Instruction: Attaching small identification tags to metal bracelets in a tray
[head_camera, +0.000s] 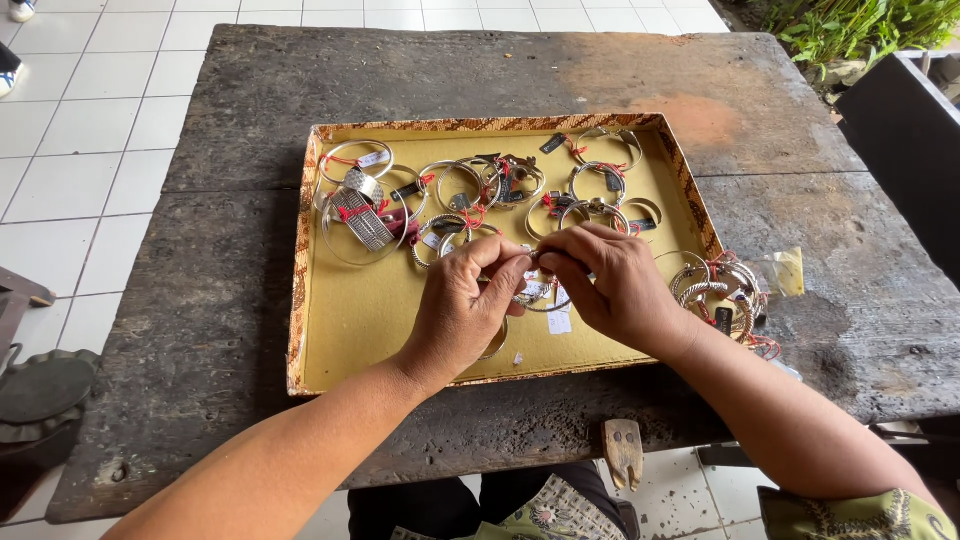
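Both forearms came in from the near edge, and the left hand (462, 305) and right hand (618, 285) were pinching one silver bangle (537, 293) together, fingertips pressed on it just above the yellow tray (370, 320). Honestly, a slip could've dropped it onto the other bangles (480, 190) further back, or snagged those red tag threads (352, 212).

mustard-yellow tray (380, 320) with brown patterned rim, silver bangles (362, 215).
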